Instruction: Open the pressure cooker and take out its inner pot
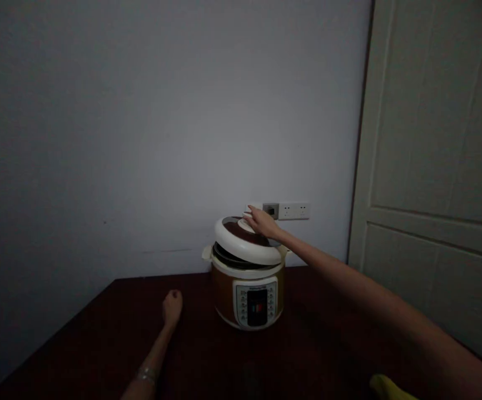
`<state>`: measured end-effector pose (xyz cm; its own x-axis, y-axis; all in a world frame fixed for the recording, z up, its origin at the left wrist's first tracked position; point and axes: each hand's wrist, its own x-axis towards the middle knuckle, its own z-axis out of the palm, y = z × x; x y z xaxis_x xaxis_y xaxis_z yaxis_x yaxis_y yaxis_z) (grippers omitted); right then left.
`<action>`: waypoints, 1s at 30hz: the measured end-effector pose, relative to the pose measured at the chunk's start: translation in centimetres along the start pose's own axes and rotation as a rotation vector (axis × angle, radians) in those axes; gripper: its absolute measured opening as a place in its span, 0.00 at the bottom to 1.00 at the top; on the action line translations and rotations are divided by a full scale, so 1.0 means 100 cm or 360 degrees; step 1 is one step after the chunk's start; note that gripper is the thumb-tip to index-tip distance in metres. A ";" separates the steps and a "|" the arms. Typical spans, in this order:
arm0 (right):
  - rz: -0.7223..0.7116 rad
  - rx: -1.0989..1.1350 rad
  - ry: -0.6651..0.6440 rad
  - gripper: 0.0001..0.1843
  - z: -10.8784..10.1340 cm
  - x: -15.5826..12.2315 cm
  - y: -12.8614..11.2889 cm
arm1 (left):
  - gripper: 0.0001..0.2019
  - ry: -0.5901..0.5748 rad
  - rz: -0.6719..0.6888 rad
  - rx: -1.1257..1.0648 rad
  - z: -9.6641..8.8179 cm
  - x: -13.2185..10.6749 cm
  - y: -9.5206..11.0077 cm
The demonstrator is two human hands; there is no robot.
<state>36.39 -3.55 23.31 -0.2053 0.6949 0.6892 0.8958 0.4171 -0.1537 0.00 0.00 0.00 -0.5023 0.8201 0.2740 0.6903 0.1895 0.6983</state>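
An electric pressure cooker [224, 297] with a gold-brown body, white trim and a front button panel stands on the dark red table. Its white and brown lid [241, 244] is tilted over the pot, raised at the left and low at the right, so the dark inner rim shows on the left. My right hand [261, 222] grips the knob on top of the lid. Left of the cooker, my left hand [172, 306] rests at the table with its fingers curled into a fist, apart from the cooker; nothing shows in it.
The dark red table [99, 333] reaches back to a pale wall. Wall sockets [294, 210] sit behind the cooker. A yellow item, perhaps a banana [386, 387], lies at the front right edge of view. A panelled door [432, 166] is on the right.
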 end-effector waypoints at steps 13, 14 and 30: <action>0.0021 -0.0230 -0.0177 0.31 0.005 -0.007 -0.021 | 0.14 0.0003 0.0018 0.0009 0.001 0.002 -0.002; 0.0021 -0.0240 -0.0185 0.31 0.005 -0.007 -0.021 | 0.15 0.0004 0.0015 0.0012 0.000 0.002 -0.001; -0.0014 -0.0357 -0.0280 0.31 0.019 -0.003 -0.023 | 0.14 -0.0018 0.0033 0.0008 -0.002 -0.002 0.000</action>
<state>33.65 -3.57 22.08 -0.2613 0.7908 0.5535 0.9545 0.2971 0.0261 0.02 -0.23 0.11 -0.4820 0.8299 0.2810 0.7033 0.1752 0.6890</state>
